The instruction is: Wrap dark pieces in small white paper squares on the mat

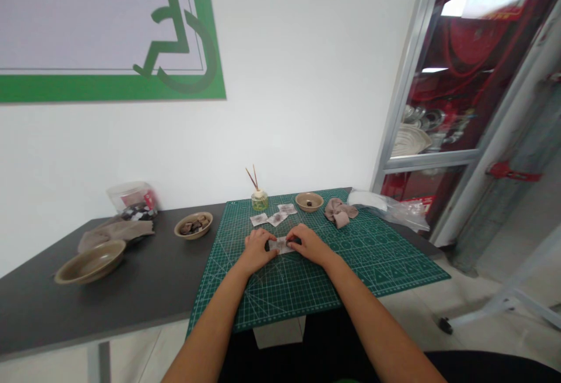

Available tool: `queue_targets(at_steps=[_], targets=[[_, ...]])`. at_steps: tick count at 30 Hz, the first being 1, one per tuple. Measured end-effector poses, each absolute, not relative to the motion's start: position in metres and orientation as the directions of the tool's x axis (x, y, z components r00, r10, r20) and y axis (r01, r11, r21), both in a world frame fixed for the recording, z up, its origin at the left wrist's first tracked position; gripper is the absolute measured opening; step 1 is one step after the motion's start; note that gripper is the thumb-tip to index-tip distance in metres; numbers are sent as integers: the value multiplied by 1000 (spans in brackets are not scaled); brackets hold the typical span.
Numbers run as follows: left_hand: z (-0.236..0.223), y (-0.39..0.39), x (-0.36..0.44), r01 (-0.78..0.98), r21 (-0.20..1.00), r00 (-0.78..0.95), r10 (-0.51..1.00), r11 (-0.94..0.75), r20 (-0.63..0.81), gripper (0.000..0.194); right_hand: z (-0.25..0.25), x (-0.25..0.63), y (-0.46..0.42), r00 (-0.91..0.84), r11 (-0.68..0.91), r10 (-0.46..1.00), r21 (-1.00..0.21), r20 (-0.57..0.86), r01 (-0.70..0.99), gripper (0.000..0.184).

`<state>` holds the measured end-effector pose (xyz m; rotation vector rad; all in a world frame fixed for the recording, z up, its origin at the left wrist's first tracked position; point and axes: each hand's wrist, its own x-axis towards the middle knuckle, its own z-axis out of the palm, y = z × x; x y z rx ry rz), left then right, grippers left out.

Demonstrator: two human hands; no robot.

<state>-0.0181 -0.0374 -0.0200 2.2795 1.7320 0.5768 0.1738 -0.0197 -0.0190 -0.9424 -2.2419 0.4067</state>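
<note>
A small white square with dark specks (281,245) lies on the green cutting mat (302,280), between my two hands. My left hand (258,251) grips its left edge, with the thumb along the near side. Bent fingers of my right hand (310,244) pinch at its right end; whether they hold anything else is too small to tell. Just beyond are three similar white squares (277,218) with dark patches in their middles. A small tan bowl (302,206) with a dark bit inside stands behind my right hand, beside a crumpled brownish cloth (340,213).
A reed diffuser bottle (259,200) stands at the mat's back. Leftward on the dark table (162,289) are a bowl of brown pieces (193,226), a larger bowl (92,263), a grey-brown cloth (116,232) and a clear container (131,195). A plastic bag (394,210) lies at right.
</note>
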Motion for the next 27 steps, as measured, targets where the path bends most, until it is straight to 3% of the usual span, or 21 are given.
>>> queue_targets(at_steps=[27], targets=[[-21,-38,-19,864,411,231,954,-292,192,25,-21,175,-18,-572,740,672,-450,471,500,14]])
